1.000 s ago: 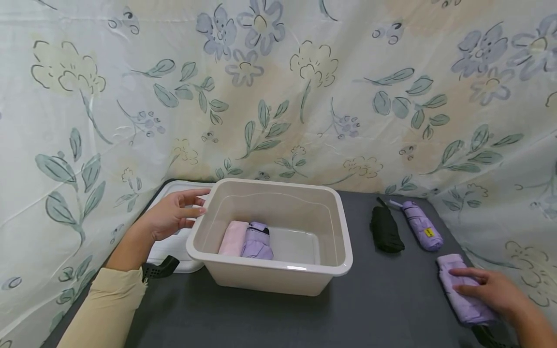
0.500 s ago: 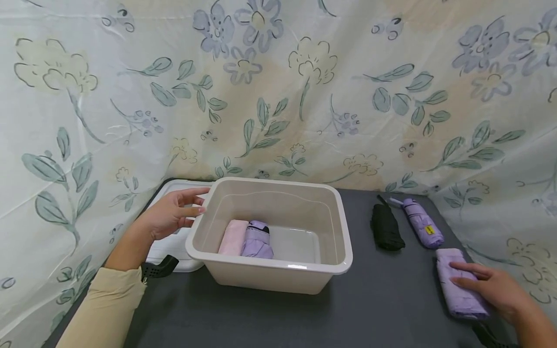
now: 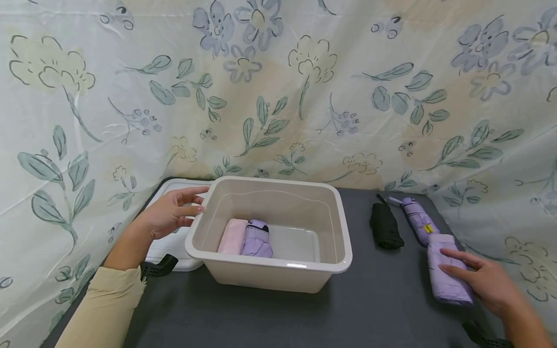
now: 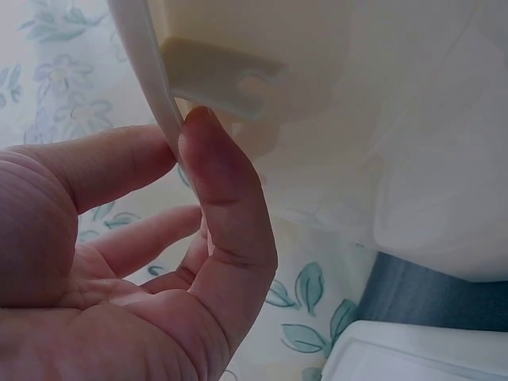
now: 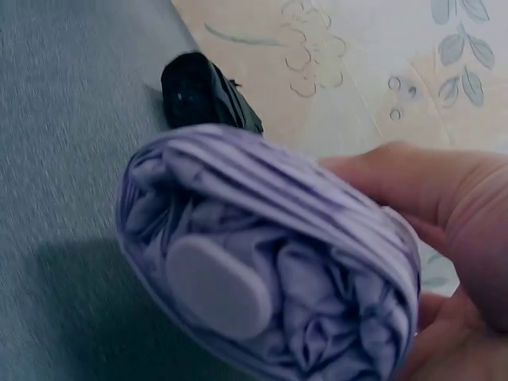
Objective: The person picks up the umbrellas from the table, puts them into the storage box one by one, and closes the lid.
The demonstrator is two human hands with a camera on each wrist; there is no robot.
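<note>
My left hand [image 3: 171, 213] pinches the left rim of a beige plastic bin [image 3: 270, 279]; the left wrist view shows fingers on both sides of that rim [image 4: 151, 83]. Inside the bin lie a pink folded umbrella [image 3: 233, 237] and a lilac one [image 3: 257, 240], side by side. At the right, my right hand [image 3: 485, 280] grips a flat folded lilac umbrella [image 3: 448, 270]. Its handle end [image 5: 218, 286] faces the right wrist camera, and a shadow lies on the table beside it. Some of my right fingers are hidden behind it.
A black folded umbrella [image 3: 385, 226] and another lilac umbrella [image 3: 417, 217] with a yellow tag lie at the back right of the dark table [image 3: 370, 309]. Left of the bin is a white lid [image 3: 174, 253]. Floral cloth [image 3: 278, 96] hangs behind and at the sides.
My right hand has moved the lilac umbrella leftward and toward the back, where it now overlaps the tagged umbrella's near end in the head view. The left hand stays on the bin's rim.
</note>
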